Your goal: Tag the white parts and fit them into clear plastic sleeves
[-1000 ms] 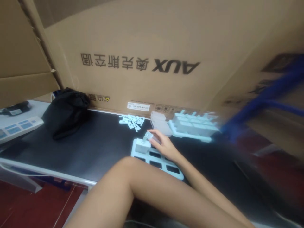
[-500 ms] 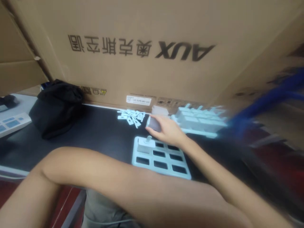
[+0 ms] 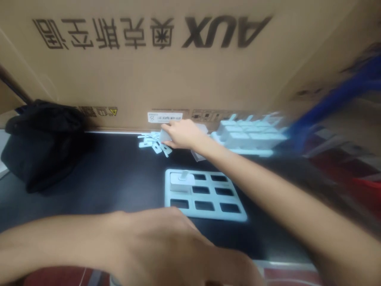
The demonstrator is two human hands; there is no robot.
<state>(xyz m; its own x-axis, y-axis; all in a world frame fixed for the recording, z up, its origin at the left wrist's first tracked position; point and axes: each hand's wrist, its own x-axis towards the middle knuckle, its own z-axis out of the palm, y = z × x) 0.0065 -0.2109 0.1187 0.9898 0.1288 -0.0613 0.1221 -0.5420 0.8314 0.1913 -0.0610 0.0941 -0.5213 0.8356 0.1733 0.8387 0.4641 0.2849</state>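
My right hand (image 3: 181, 135) reaches across the black table top (image 3: 119, 178) to a pile of small pale clips (image 3: 151, 143) by the cardboard box. Its fingers are closed round a small pale block (image 3: 164, 135). In front of it lies a pale blue tray (image 3: 205, 208) with several rectangular slots; the back left slot holds a block with a clip (image 3: 181, 180). My left hand (image 3: 166, 246) lies low in the foreground near the table's front edge, back turned up, fingers out of sight.
A large cardboard box (image 3: 178, 71) with upside-down print walls off the back. A black bag (image 3: 38, 147) sits at the left. A second, filled pale tray (image 3: 253, 135) stands at the back right next to a blurred blue bar (image 3: 336, 99).
My right hand took a pale block from behind the tray and moved left to the clip pile. My left arm swung across the foreground; the camera tilted down.
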